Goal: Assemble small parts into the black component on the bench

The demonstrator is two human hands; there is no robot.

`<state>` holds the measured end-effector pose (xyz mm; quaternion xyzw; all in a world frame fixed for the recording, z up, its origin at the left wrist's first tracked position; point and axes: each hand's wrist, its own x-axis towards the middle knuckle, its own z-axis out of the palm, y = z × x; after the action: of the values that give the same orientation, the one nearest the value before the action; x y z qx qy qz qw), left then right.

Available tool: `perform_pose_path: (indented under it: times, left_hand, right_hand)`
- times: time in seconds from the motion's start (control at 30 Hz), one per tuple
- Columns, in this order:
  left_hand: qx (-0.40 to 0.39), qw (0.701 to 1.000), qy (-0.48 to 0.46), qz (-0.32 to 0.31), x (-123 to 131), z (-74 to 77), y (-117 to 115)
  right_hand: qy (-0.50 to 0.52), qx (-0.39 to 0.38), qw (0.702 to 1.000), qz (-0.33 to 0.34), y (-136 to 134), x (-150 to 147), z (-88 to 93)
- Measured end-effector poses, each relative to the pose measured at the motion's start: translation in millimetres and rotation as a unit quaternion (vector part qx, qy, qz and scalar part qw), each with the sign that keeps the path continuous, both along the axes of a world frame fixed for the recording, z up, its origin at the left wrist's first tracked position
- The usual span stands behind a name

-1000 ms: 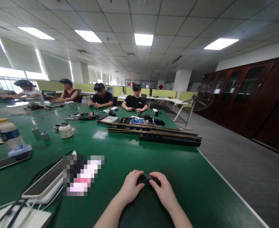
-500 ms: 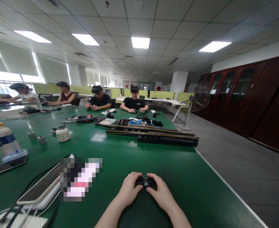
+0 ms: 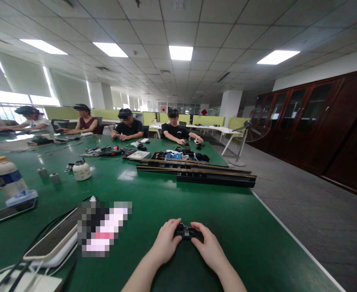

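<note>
From my station, I read the head view as follows. The workpiece, a small black device [image 3: 187,234], is at the near side of the green table [image 3: 154,202], between my two hands. Its upper side faces the camera and shows a lighter, silvery part at the middle. I cannot identify that part at this size, nor tell whether the underside touches the tabletop.

Left hand [image 3: 166,241]: clamped on the left end of the device. The index finger lies along the far edge; the thumb is at the near edge. The end of the device sits in the space between these two digits and is partly hidden by them.

Right hand [image 3: 209,245]: clamped on the right end in a mirrored grip. The index finger curves over the far side, the thumb bears on the near side, and the dark body is visible between them. The remaining fingers are largely hidden behind the hand. The two hands are apart, with the middle of the device exposed between them.

Surroundings: the black rails [image 3: 216,179] lie beyond the hands, well apart from them. A phone [image 3: 53,237] lies to the left.
</note>
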<state>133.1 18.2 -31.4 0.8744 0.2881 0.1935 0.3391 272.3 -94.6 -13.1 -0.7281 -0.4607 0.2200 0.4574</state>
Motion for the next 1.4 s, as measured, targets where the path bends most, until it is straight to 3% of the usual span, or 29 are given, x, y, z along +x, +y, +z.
perform_pose_path:
  times: [0.4,0.77,1.4]
  left_hand:
    - [0.019,1.000,-0.011,-0.012,0,5.1,-3]
    - [0.036,0.999,-0.004,-0.017,0,0.4,-1]
    - [0.038,0.999,-0.002,-0.016,-1,5.9,-2]
  right_hand:
    - [0.006,0.003,1.000,0.016,-2,-1,5.8]
    - [-0.083,0.024,0.996,0.020,2,-5,0.1]
    - [-0.113,0.005,0.993,0.018,2,-9,2.7]
